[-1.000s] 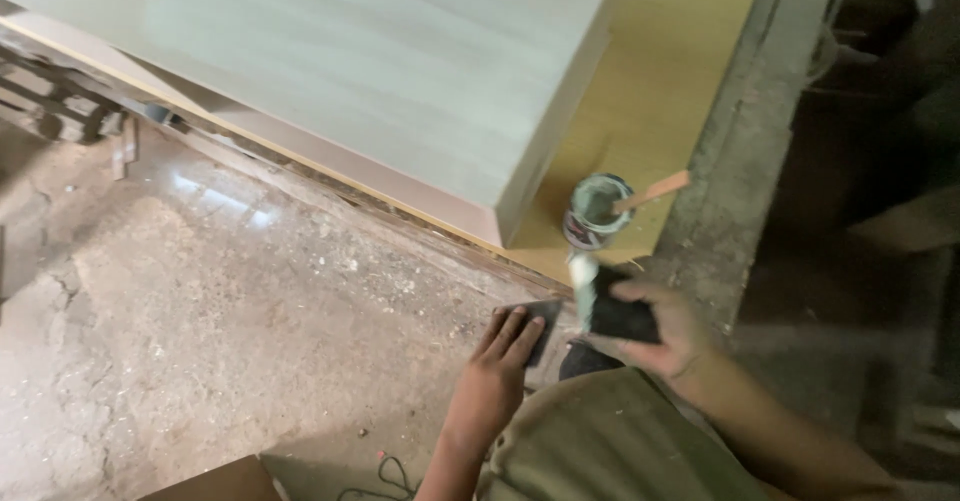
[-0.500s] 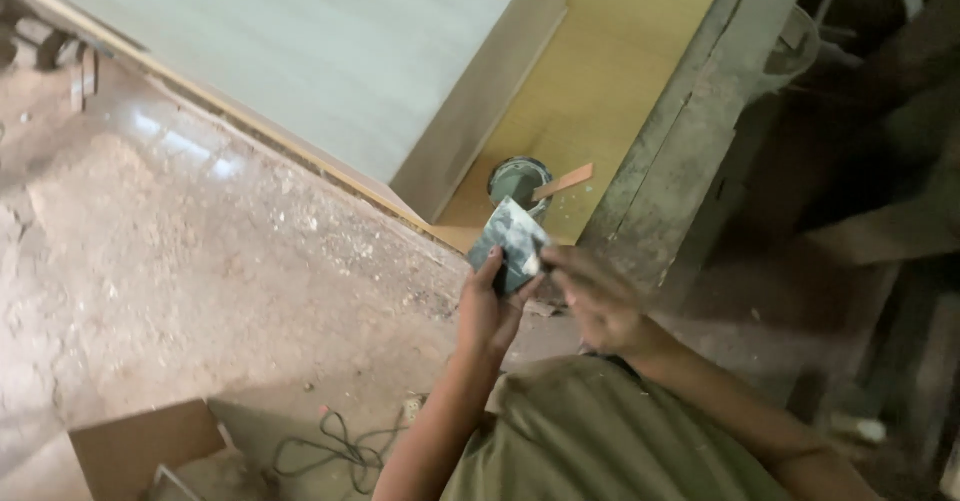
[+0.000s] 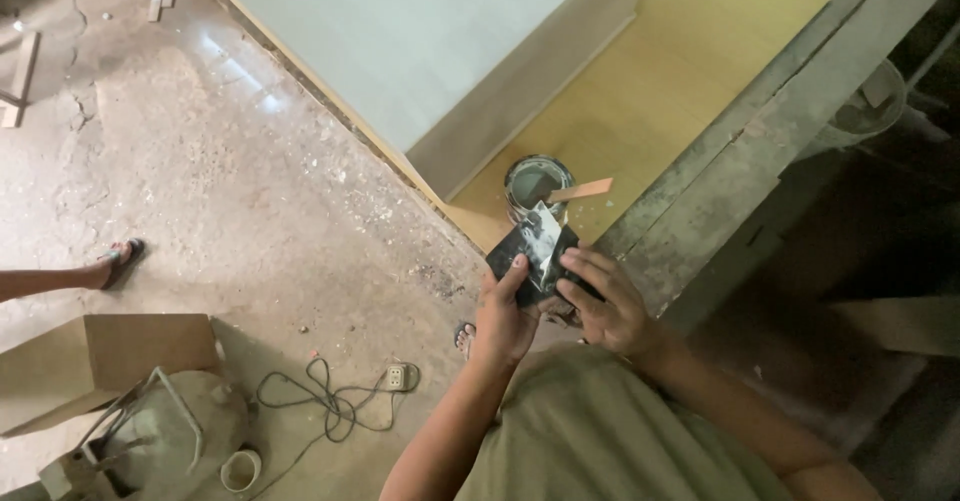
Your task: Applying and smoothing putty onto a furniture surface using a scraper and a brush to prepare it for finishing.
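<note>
Since the earlier frame, both hands had risen toward frame centre. Left hand (image 3: pixel 503 319) and right hand (image 3: pixel 608 306) fingers gripped a dark smeared card (image 3: pixel 535 253), tilted, above the open tin (image 3: pixel 538 182) on the yellow board (image 3: pixel 680 81) beyond.
</note>
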